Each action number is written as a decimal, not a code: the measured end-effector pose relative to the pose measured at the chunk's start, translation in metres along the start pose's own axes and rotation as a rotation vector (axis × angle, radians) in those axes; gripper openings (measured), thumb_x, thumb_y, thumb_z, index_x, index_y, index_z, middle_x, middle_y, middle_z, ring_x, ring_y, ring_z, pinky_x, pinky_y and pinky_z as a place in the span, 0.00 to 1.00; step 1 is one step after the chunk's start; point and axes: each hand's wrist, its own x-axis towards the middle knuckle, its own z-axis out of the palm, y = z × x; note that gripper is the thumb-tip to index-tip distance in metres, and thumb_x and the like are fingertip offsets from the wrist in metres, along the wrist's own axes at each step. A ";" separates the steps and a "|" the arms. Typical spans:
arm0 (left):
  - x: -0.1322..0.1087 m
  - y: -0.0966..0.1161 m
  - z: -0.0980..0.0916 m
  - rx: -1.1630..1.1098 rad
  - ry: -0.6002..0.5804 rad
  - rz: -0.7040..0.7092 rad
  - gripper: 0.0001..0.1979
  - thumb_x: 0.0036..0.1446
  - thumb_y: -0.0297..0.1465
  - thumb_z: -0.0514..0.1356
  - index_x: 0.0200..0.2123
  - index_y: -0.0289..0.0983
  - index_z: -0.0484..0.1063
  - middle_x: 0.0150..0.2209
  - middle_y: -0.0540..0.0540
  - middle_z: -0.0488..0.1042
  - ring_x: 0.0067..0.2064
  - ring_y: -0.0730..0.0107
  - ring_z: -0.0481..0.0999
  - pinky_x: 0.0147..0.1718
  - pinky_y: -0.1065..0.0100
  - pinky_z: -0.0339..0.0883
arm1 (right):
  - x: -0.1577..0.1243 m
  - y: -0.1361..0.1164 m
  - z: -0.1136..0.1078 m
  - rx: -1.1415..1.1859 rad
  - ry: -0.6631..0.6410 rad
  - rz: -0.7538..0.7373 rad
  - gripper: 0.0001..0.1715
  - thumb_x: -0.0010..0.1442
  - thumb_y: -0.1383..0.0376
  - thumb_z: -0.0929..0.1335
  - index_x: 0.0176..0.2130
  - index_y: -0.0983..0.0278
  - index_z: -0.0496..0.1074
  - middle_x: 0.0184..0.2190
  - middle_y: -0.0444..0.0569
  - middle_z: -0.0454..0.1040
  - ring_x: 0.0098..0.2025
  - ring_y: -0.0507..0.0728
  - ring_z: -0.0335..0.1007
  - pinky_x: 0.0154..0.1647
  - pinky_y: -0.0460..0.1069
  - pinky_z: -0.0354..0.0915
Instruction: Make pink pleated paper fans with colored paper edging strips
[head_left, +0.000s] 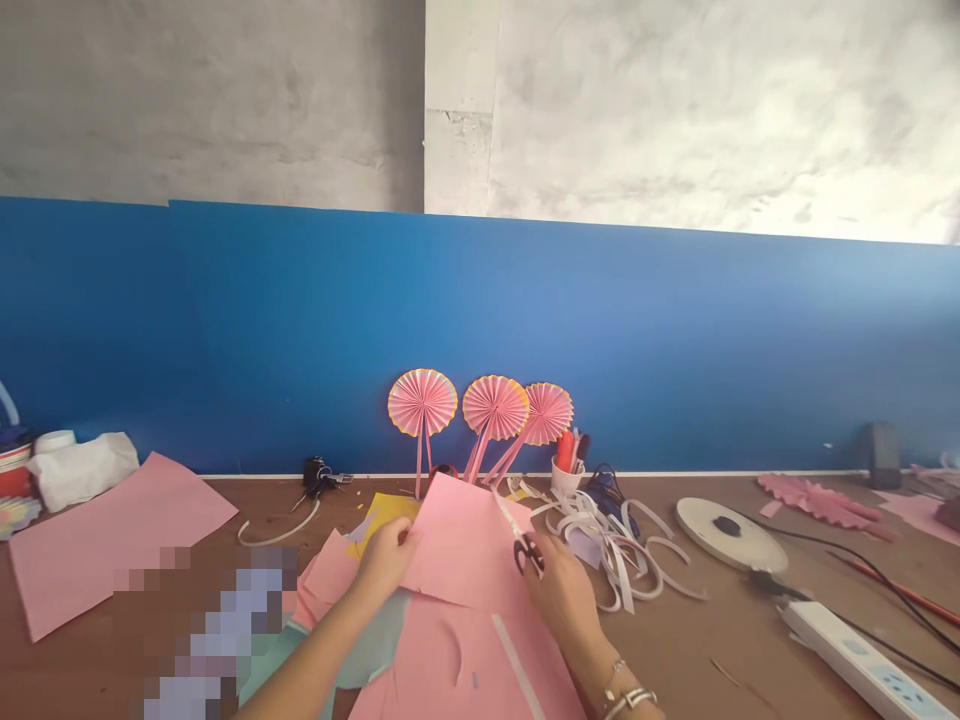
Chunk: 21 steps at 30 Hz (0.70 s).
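Observation:
My left hand point(388, 557) pinches the left edge of a pink paper sheet point(469, 540), which is held up tilted above the table. In my right hand point(564, 590) are scissors point(528, 552) with dark handles; their blades point up and away, close to the sheet's right edge. Whether the blades are apart is too small to tell. Beneath lie more pink paper point(480, 665) with a pale strip on it, teal paper point(379, 640) and yellow paper point(388, 515). Behind the sheet, three round pleated paper fans point(422, 402) lean on the blue panel.
Curled white paper strips point(619, 560) lie right of my hands, near a cup of pens point(566, 478). Farther right are a round white disc point(731, 535) and a power strip point(870, 650) with cables. Keys point(321, 478) and a large pink sheet point(124, 545) lie left.

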 end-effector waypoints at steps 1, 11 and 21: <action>-0.001 -0.001 -0.008 -0.045 0.006 -0.003 0.12 0.44 0.33 0.57 0.16 0.40 0.55 0.17 0.56 0.58 0.26 0.70 0.64 0.26 0.72 0.52 | 0.002 0.006 -0.001 0.014 0.020 0.040 0.19 0.59 0.69 0.59 0.48 0.65 0.69 0.44 0.53 0.74 0.45 0.57 0.70 0.41 0.47 0.59; -0.039 -0.004 -0.049 -0.591 -0.030 -0.181 0.17 0.41 0.43 0.64 0.31 0.36 0.73 0.33 0.44 0.78 0.37 0.57 0.77 0.37 0.63 0.68 | 0.006 0.028 -0.002 -0.288 -0.075 0.158 0.14 0.59 0.69 0.60 0.38 0.68 0.73 0.39 0.57 0.75 0.43 0.64 0.70 0.39 0.51 0.59; -0.039 -0.018 -0.051 -0.896 0.194 -0.284 0.17 0.43 0.37 0.67 0.38 0.38 0.72 0.38 0.45 0.79 0.40 0.61 0.78 0.39 0.64 0.71 | -0.006 0.001 -0.006 0.117 -0.123 -0.258 0.15 0.58 0.68 0.60 0.38 0.65 0.75 0.38 0.53 0.76 0.43 0.58 0.70 0.47 0.50 0.61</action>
